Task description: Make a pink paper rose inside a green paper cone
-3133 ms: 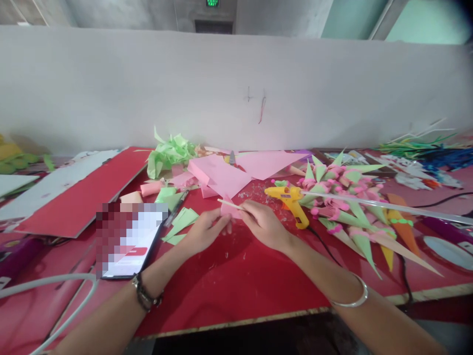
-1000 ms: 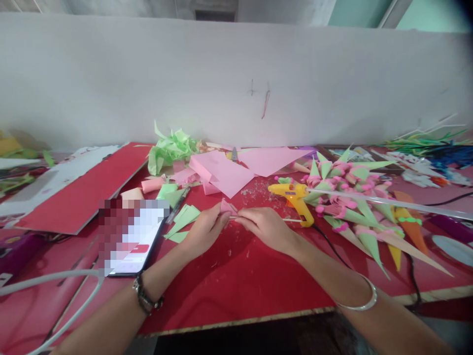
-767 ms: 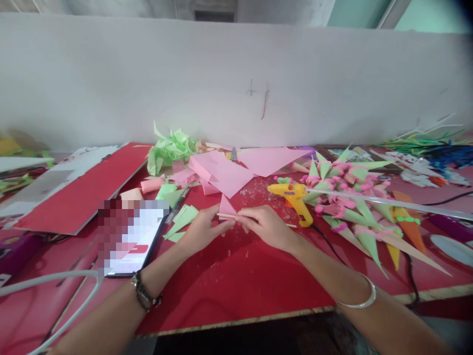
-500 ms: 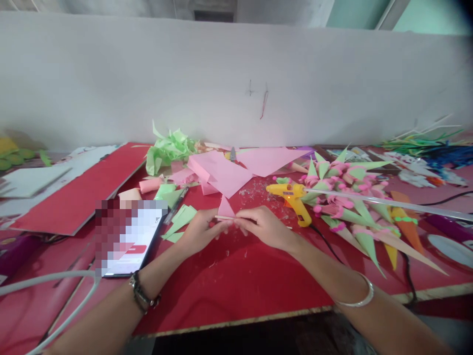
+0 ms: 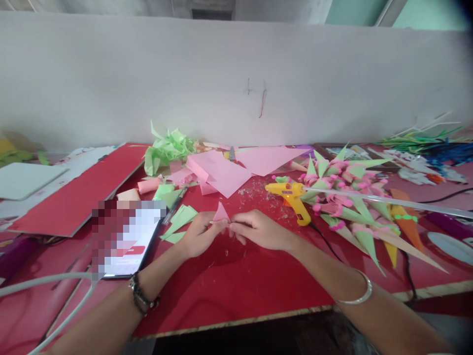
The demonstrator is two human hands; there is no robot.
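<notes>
A small pink paper piece (image 5: 220,212), shaped like a pointed triangle, stands up between my two hands above the red table. My left hand (image 5: 201,232) pinches its lower edge, where a thin pale stick-like edge shows in part. At the right corner of the paper, the thumb and fingers of my right hand (image 5: 258,229) are closed; the exact grip there is partly hidden. Green paper pieces (image 5: 181,219) lie to the left of my left hand. A yellow glue gun (image 5: 295,199) with a long clear glue stick rests beyond my right hand.
Pink paper sheets (image 5: 221,172) and crumpled green paper (image 5: 170,148) lie at the back, near scissors (image 5: 232,154). Finished paper cones (image 5: 354,207) are heaped at right. A phone (image 5: 136,241), a pen (image 5: 176,204) and a red board (image 5: 81,192) are at left.
The pink paper has turned and moved slightly left and lower in my fingers. The pale stick-like edge shows less now. My right fingers have shifted slightly.
</notes>
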